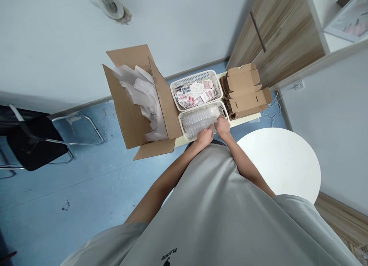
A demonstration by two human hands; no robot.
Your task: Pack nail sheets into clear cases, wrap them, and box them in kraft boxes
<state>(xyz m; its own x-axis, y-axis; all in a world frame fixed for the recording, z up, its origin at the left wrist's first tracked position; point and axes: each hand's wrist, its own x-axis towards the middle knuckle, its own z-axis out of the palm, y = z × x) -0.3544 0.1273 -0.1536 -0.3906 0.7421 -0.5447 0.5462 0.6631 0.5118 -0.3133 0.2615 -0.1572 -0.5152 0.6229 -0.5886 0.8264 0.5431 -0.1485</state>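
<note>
Both of my hands are at the near rim of a white plastic basket [183, 128] filled with rows of clear plastic containers [198, 119]. My left hand [205, 137] is curled over the basket's near side, its fingers closed. Close beside it on the right, my right hand [222, 126] is closed in a fist-like grip at the basket's right end. What the fingers hold is too small to make out. Behind lies a second white basket [174, 90], holding many small printed packets [197, 90] with red and blue marks.
To the left stands a large open cardboard box [126, 109] with white foam sheets [146, 101]. Folded brown cartons [244, 86] are stacked to the right. A round white table [281, 162] is at my right, a black chair [37, 141] far left, and a wooden cabinet [287, 32] behind.
</note>
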